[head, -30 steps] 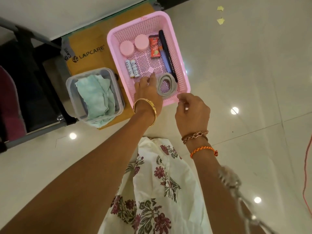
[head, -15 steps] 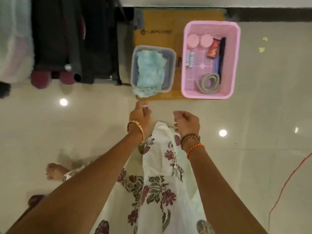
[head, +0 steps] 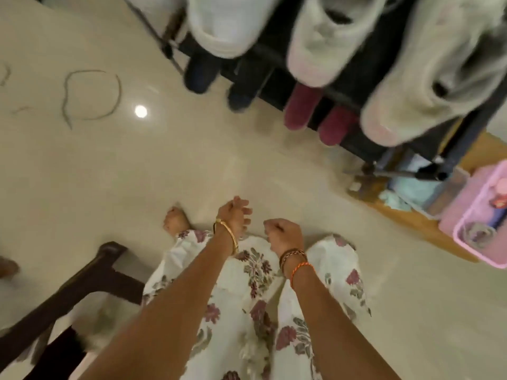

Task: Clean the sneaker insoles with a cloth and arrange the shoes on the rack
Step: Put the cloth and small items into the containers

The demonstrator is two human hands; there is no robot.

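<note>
My left hand [head: 235, 215] hangs over the floor in front of my knees, fingers loosely curled and apart, holding nothing. My right hand [head: 284, 233] is beside it, closed in a loose fist with nothing visible in it. White and grey sneakers [head: 321, 42] sit blurred on the black shoe rack [head: 277, 69] at the top, with a larger pale sneaker [head: 428, 86] at the right. The pale green cloth [head: 408, 187] lies in a clear tub [head: 452, 185] at the right, partly hidden behind the rack's leg.
A pink basket [head: 466, 223] with a coiled grey lace stands at the right edge on a brown board [head: 411, 223]. Maroon [head: 301, 108] and dark shoes [head: 203, 72] sit low on the rack. A loose lace [head: 90, 97] lies on the floor, upper left. Dark wooden furniture [head: 82, 283] stands lower left.
The view has swung left and back from the basket and tub toward the rack. Both hands have drawn back from the basket and now hang empty over my lap.
</note>
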